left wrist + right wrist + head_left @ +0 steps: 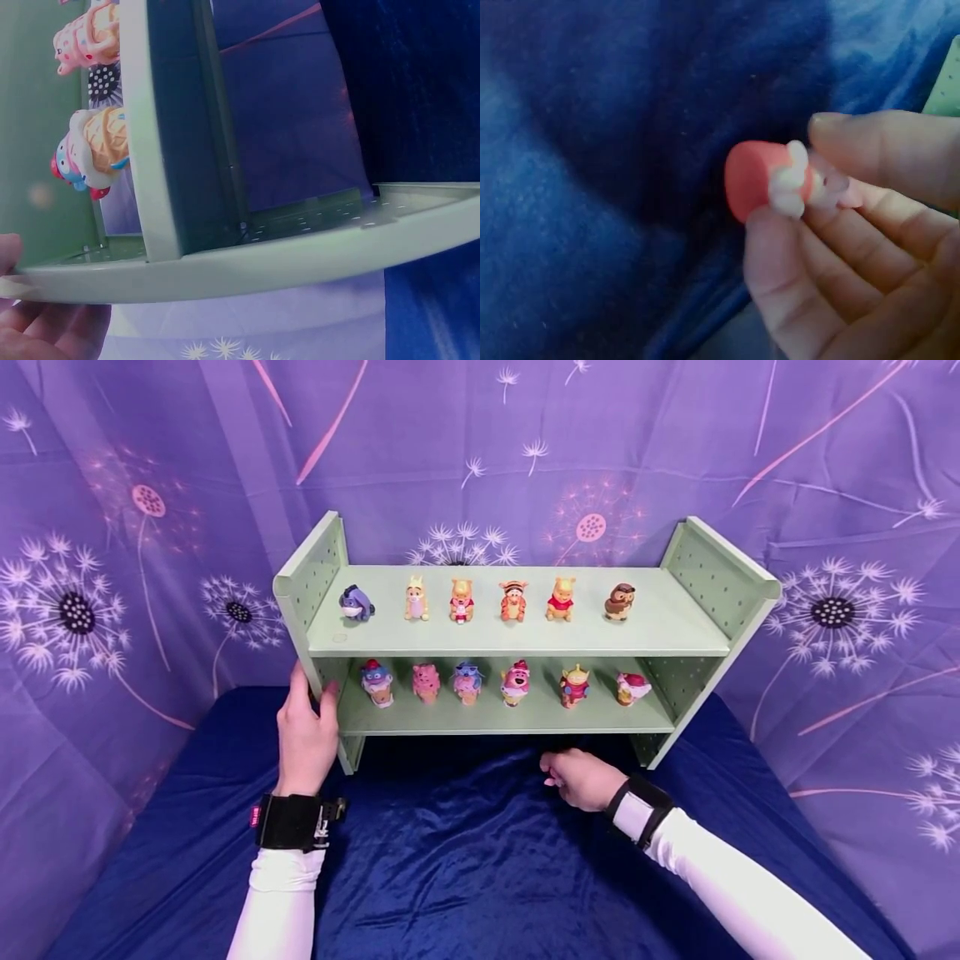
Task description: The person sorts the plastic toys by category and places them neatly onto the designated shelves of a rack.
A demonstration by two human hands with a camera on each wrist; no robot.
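A pale green two-tier shelf (480, 643) stands at the back of the blue cloth. My left hand (307, 739) grips its left side panel (247, 277), thumb on the inner side and fingers on the outer. In front of the lower tier, low over the cloth, my right hand (581, 779) pinches a small figurine (754, 180) between thumb and fingers. The figurine has a rounded red-pink base, white puffs round its middle and a pale pink head end partly hidden by the fingers. It lies tipped sideways in the right wrist view.
On the upper tier several figurines stand in a row, from a donkey (357, 602) to an owl (619, 602). Below them is another row, including a pink bear (426, 683) and an alien (574, 686). Purple dandelion-print fabric (480, 435) hangs behind; dark blue cloth (465, 860) covers the table.
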